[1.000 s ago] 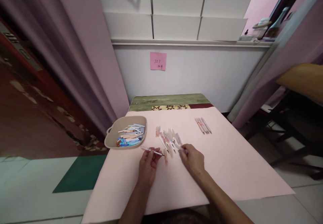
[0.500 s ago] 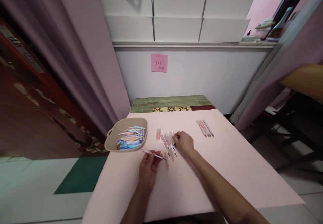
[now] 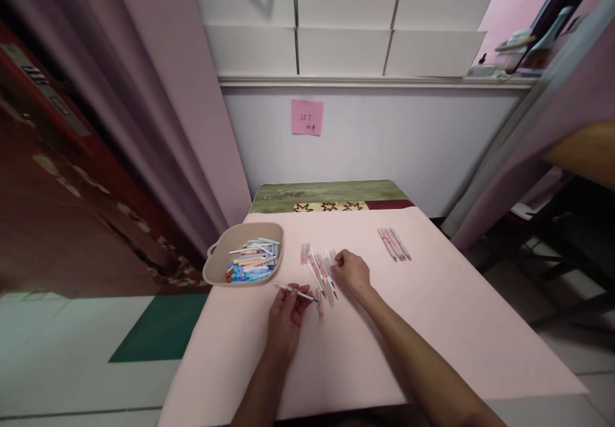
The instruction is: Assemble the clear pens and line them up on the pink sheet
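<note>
My left hand (image 3: pixel 287 315) pinches a slim pen (image 3: pixel 303 295) with a clear, pink-patterned barrel and a dark tip pointing right. My right hand (image 3: pixel 353 272) is at the right edge of a loose pile of pens (image 3: pixel 316 272), its fingertips pressed together. Whatever those fingertips may hold is hidden. White refills with dark tips and clear pink-patterned tubes lie in the pile. Just beyond the left hand's pen tip, a short patterned tube (image 3: pixel 321 312) lies by itself.
A beige basket (image 3: pixel 214 263) with blue, white and tan pens stands at the table's left. Several pens (image 3: pixel 394 245) lie side by side at the right on the pink table covering (image 3: pixel 461 343). A pink note (image 3: pixel 307 117) is on the wall behind.
The view has shifted slightly. My left hand keeps its hold on the pen, and my right hand stays at the pile with its fingers moved a little.
</note>
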`<state>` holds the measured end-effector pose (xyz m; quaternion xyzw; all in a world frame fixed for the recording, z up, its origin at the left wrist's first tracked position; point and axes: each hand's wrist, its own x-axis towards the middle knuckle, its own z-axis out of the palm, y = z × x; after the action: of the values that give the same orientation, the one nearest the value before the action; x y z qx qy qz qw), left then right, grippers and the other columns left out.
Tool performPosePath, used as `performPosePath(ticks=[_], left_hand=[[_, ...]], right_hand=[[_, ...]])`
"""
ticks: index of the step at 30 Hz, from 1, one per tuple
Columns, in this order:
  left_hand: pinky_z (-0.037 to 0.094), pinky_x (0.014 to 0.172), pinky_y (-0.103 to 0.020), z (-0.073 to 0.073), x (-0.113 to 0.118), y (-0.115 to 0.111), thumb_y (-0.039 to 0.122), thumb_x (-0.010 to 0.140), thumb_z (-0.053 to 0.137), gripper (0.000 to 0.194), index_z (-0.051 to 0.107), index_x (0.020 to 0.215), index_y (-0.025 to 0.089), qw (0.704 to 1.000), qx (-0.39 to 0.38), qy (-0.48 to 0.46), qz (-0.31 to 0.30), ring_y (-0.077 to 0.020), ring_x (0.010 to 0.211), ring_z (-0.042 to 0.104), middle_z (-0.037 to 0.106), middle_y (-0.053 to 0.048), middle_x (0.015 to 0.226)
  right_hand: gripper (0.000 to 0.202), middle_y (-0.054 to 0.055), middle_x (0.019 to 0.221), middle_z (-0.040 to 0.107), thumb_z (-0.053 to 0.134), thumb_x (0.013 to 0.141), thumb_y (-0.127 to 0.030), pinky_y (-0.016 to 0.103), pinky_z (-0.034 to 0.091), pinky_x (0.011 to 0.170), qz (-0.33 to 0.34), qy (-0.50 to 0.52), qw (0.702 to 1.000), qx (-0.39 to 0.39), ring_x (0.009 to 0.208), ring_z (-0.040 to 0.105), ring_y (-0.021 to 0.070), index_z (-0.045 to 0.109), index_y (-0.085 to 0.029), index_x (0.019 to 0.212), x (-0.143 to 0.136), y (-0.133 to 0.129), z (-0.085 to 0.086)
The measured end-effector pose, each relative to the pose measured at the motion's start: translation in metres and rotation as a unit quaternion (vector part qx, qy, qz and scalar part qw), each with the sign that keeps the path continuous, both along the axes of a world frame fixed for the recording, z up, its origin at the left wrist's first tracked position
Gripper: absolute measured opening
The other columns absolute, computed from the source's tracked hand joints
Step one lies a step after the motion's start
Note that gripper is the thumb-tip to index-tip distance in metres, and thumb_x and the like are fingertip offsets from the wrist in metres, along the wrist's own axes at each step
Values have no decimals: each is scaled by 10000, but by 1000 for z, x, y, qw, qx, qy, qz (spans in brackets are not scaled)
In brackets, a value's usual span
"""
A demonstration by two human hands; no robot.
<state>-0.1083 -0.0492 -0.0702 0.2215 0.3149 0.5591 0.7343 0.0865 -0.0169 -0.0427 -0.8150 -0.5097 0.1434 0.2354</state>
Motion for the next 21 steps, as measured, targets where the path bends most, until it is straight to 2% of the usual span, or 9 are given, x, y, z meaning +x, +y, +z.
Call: performPosePath(ticks=[5,7,9,11,13,15,17,19,21], left_hand=[[528,849,-342,1,1,-2,249,748,734,222,623,912,150,1000,10,-4,-5,-187,837,694,736,-88,898],[528,847,-342,2,1,-3,251,749,733,219,624,909,149,1000,12,-3,-2,-185,829,693,735,-86,894],[528,844,-342,2,1,-4,254,755,727,213,626,910,148,1000,13,-2,-1,-182,822,692,734,-83,891],[531,834,-337,2,1,-4,255,761,721,208,625,913,149,1000,12,-2,-2,-178,814,691,734,-85,891],[533,821,-329,2,1,-4,252,763,719,209,624,918,148,1000,10,-1,-5,-175,807,691,735,-89,896],[533,809,-320,2,1,-3,249,762,720,212,623,919,144,1000,10,1,-6,-173,796,692,735,-92,895],[533,804,-315,1,1,-3,249,765,717,211,624,920,141,1000,12,2,-7,-173,791,693,735,-92,895],[531,805,-313,1,1,-4,249,767,715,209,623,921,141,1000,14,1,-7,-174,792,695,734,-91,896],[530,809,-313,1,1,-5,246,765,716,214,621,927,144,1000,11,-1,-6,-174,797,695,734,-88,899]], right_hand=[[317,45,841,728,551,712,-182,263,406,692,1,32,999,22,815,643,201,717,-206,980,2,-8,4],[318,38,863,727,541,724,-207,265,419,721,8,44,998,39,819,642,194,723,-212,985,3,-19,9],[316,24,850,719,540,737,-254,259,430,702,25,106,992,62,767,633,174,716,-210,995,4,-35,14],[289,21,743,684,568,727,-308,252,418,608,58,287,952,83,642,587,154,704,-166,938,5,-55,18],[227,-6,644,626,602,701,-306,233,383,557,107,449,885,50,567,525,123,673,-153,853,3,-76,20],[143,-16,642,607,634,668,-263,218,368,566,137,537,832,19,585,514,108,621,-161,766,-1,-93,19],[144,-15,658,607,652,653,-247,213,365,569,138,576,806,15,609,523,110,556,-177,735,-6,-106,16],[169,-23,631,591,656,666,-255,210,348,540,133,559,818,23,576,503,108,525,-189,750,-12,-112,12],[144,-44,584,543,642,693,-258,206,315,503,138,488,861,29,520,448,96,538,-190,766,-16,-116,9]])
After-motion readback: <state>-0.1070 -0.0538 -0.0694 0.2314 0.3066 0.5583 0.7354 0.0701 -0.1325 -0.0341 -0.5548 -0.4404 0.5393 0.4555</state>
